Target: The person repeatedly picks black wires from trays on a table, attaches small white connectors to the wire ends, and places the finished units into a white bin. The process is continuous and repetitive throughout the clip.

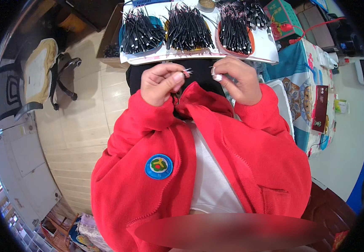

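Note:
My left hand (161, 84) is closed in a pinch, in front of my chest. Between its thumb and fingers it grips a cable (186, 73) whose thin bare and coloured wire ends stick out to the right. Most of that cable is hidden. Across a small gap, my right hand (238, 82) has its fingers curled in. Something small and white shows at its fingertips, with a thin strand beside it; I cannot make out what it is. Beyond both hands, bundles of short black cables lie in a blue tray (121, 40), a yellow tray (210, 33) and an orange-red tray (252, 42).
The trays stand on a white table (173, 56). A cardboard box (108, 35) is at its left, and a green box (280, 19) at its right. On the right, a patterned cloth (297, 88) carries a dark red box (320, 107). An office chair (39, 73) stands at left.

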### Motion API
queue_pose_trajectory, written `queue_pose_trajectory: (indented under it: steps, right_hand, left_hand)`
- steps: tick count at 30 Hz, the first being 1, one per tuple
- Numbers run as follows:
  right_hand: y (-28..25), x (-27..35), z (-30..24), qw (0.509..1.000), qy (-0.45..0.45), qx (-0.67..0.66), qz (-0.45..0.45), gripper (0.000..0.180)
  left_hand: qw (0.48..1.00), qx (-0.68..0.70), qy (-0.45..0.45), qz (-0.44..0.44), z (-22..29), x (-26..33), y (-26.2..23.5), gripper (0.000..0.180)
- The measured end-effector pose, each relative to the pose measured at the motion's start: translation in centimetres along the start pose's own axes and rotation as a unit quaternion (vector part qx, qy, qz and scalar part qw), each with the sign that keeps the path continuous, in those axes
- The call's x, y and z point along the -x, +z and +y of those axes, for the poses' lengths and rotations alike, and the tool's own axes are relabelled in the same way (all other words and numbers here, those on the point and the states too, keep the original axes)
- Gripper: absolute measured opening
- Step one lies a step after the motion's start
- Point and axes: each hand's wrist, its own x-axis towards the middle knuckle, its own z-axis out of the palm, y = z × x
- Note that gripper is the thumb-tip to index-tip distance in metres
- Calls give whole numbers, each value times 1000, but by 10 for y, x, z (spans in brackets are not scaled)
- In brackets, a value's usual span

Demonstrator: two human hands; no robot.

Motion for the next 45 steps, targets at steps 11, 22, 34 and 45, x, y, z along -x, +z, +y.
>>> queue_pose_trajectory:
  steps: [11, 22, 34, 45]
  right_hand:
    - [24, -22, -5, 991, -84, -86, 57, 24]
    - [39, -12, -22, 731, 334, -595, -17, 14]
    - [25, -19, -22, 995, -48, 46, 73, 29]
    - [24, -4, -27, 733, 344, -586, -37, 17]
  left_hand:
    - [971, 203, -95, -80, -3, 0, -1, 17]
    - [893, -411, 177, -42, 24, 6, 13, 9]
    - [994, -100, 25, -23, 6, 6, 1, 15]
    - [959, -256, 114, -45, 5, 7, 11, 13]
